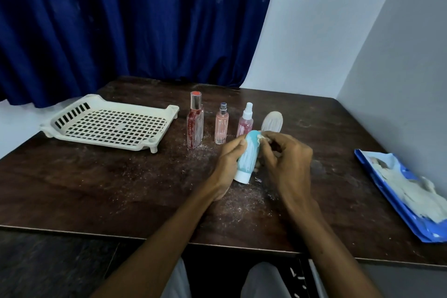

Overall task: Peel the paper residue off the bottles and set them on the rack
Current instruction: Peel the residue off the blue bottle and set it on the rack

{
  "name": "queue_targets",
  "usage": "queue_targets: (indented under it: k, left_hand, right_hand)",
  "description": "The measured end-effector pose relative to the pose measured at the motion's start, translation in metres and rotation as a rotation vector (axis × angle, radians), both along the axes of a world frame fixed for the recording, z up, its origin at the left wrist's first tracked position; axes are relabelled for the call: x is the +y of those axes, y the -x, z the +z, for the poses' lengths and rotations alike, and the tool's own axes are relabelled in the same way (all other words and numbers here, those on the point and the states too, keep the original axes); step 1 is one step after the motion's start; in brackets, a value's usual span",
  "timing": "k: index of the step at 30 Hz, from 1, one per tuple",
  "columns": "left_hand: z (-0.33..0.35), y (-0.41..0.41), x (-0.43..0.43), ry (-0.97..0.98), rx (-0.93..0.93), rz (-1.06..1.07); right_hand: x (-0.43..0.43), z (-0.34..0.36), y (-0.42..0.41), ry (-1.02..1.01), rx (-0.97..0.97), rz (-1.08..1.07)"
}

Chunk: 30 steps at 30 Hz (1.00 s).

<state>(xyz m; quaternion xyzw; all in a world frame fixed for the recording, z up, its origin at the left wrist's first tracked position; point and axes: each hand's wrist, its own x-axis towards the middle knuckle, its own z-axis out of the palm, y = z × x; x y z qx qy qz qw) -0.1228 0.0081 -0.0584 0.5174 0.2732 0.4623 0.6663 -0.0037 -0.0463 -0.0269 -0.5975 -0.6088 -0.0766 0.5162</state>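
Centrally, a pale blue plastic bottle with a white cap (pixel 248 157) is held tilted just over the dark wooden worktop (pixel 121 189), cap toward the person. The left hand (pixel 229 159) has its grip wrapped round the body. The right hand (pixel 287 162) has its grip pinching a scrap of white paper residue (pixel 262 137) at the rounded end. Just behind stand a white ribbed oval bottle (pixel 273 122), a pink spray bottle with a white nozzle (pixel 246 121), a small pink bottle with a silver cap (pixel 221 126) and a tall red-streaked glass bottle (pixel 195 126). A cream perforated plastic rack (pixel 108 126) sits further left.
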Motion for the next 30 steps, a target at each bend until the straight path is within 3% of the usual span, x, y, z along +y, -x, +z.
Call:
queue_targets:
  k: [19, 24, 30]
  left_hand:
    - [-0.003, 0.000, -0.002, -0.161, 0.057, -0.091]
    - [-0.005, 0.002, -0.001, -0.165, 0.059, -0.073]
    - [-0.008, 0.000, 0.001, -0.169, 0.114, -0.053]
  right_hand:
    - [-0.004, 0.008, -0.003, -0.028, -0.017, 0.051]
    - [-0.004, 0.009, 0.006, -0.044, -0.110, 0.062]
    - [0.001, 0.013, 0.000, 0.008, -0.062, 0.053]
